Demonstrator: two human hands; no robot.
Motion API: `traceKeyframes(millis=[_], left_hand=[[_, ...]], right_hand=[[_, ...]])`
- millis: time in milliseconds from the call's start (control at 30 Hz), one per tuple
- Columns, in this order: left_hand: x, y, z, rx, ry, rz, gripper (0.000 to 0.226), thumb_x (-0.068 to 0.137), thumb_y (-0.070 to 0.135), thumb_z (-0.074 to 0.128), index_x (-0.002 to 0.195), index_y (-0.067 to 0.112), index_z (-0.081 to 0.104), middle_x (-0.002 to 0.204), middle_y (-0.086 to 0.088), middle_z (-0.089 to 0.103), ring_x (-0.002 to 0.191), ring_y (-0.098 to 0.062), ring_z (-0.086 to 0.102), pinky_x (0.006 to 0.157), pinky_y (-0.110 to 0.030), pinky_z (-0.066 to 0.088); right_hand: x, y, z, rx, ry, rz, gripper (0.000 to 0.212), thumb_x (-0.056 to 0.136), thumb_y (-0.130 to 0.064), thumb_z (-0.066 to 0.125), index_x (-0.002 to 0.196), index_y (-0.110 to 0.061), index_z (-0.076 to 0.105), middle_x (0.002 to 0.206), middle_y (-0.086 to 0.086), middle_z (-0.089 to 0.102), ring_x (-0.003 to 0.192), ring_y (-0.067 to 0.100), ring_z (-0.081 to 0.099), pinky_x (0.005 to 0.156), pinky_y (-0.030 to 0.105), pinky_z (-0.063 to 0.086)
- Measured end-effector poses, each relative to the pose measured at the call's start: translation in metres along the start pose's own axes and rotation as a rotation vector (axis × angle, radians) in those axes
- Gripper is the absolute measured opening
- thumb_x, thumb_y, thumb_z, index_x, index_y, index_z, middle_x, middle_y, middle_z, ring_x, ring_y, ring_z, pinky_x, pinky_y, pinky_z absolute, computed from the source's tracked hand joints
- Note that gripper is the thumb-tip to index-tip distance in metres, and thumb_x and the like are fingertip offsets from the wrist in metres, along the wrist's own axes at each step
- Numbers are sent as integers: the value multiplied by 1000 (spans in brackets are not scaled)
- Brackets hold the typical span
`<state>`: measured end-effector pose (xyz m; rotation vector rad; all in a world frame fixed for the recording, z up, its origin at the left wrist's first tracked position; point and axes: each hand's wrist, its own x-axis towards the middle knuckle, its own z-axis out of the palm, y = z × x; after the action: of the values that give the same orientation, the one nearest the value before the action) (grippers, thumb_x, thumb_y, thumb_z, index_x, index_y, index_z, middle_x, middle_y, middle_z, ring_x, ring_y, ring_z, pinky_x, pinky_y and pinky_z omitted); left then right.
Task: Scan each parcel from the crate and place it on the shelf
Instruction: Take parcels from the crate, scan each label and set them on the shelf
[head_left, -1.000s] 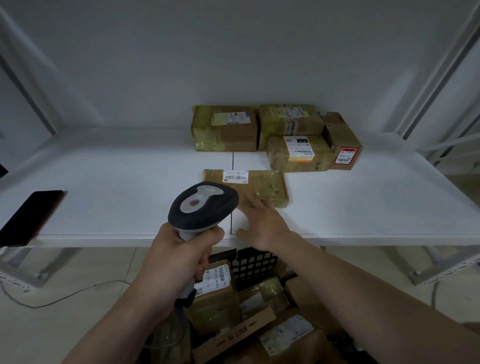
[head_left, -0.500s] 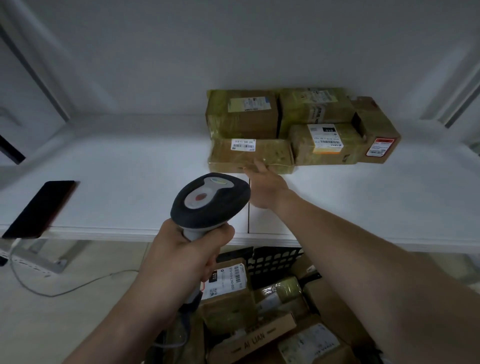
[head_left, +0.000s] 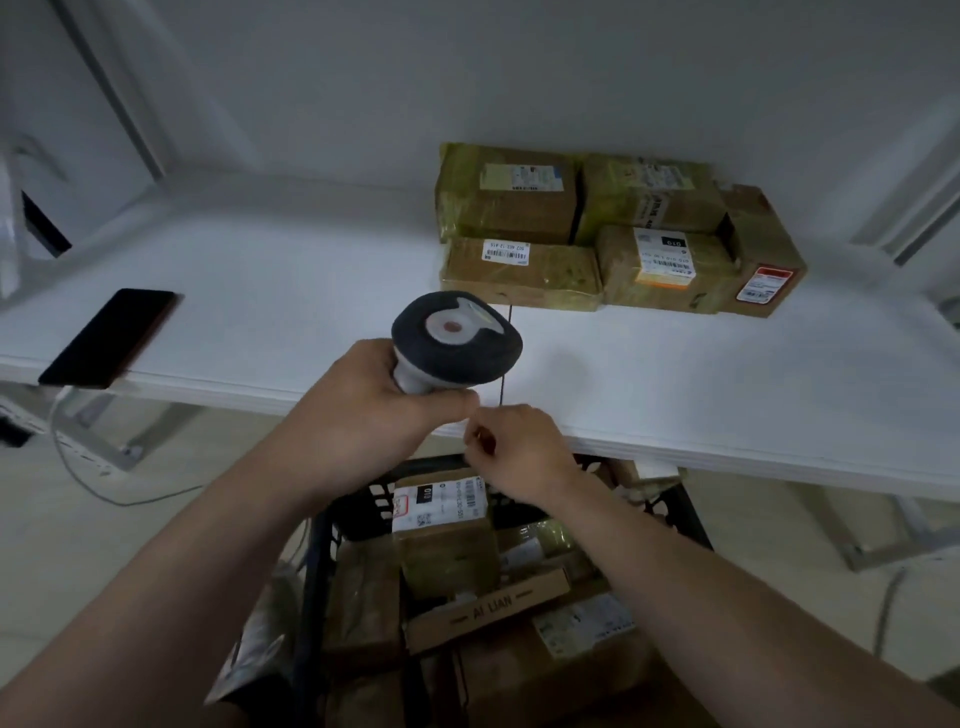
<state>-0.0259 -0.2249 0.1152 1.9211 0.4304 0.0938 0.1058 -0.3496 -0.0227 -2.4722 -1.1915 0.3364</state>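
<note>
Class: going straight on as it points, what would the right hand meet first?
Probably the left hand gripping the scanner; the right hand looks almost touching it, though depth is unclear.

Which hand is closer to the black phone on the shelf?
Left. The left hand, gripping the scanner, is right of the phone at the shelf edge; the right hand is farther right.

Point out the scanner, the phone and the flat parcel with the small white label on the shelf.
scanner (head_left: 457, 340), head view, on the top of its head.
phone (head_left: 110, 338), head view, middle of its dark screen.
parcel (head_left: 553, 271), head view, brown top face right of the label.
</note>
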Motion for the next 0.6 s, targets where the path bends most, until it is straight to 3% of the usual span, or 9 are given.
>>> traceKeyframes(millis=[100, 233, 300, 400, 500, 600], left_hand=[[-4, -7, -9, 35, 10, -7, 35, 87, 23, 77, 56, 33, 64, 45, 10, 50, 42, -4, 46, 59, -32, 38], [-12, -14, -19, 53, 43, -30, 29, 85, 24, 78, 64, 21, 59, 46, 9, 50, 42, -5, 44, 61, -35, 39], [-16, -15, -23, 58, 47, -40, 29, 85, 24, 78, 64, 19, 57, 46, 8, 48, 42, -7, 43, 60, -34, 38], [-21, -13, -30, 80, 21, -28, 26, 85, 25, 77, 68, 17, 58, 46, 7, 48, 43, -7, 43, 58, -32, 39], [-24, -10, -37, 91, 22, -5, 27, 84, 27, 76, 67, 18, 58, 47, 8, 49, 43, -6, 44, 56, -31, 39], [-26, -7, -41, 88, 24, 10, 26, 85, 27, 76, 67, 21, 58, 45, 10, 50, 41, -3, 45, 54, -27, 38]], right_hand=[[-10, -15, 34, 61, -82, 89, 20, 95, -36, 64, 106, -20, 65, 101, -4, 63, 94, 19, 62, 79, 35, 53], [6, -16, 71, 331, -165, 607, 76, 95, -55, 57, 155, -14, 36, 150, 10, 47, 132, 32, 51, 100, 41, 47], [10, -7, 85, 509, -180, 784, 82, 96, -53, 56, 161, -12, 25, 156, 14, 42, 139, 34, 46, 107, 42, 43], [10, 8, 106, 787, -188, 925, 83, 94, -47, 63, 161, -17, 25, 151, 14, 50, 133, 35, 52, 111, 46, 45], [7, 11, 111, 1011, -243, 994, 79, 91, -41, 74, 156, -25, 33, 133, 11, 63, 113, 34, 64, 97, 54, 55], [-4, 5, 92, 1035, -322, 935, 74, 88, -29, 80, 150, -23, 39, 123, 9, 67, 101, 28, 67, 71, 40, 56]])
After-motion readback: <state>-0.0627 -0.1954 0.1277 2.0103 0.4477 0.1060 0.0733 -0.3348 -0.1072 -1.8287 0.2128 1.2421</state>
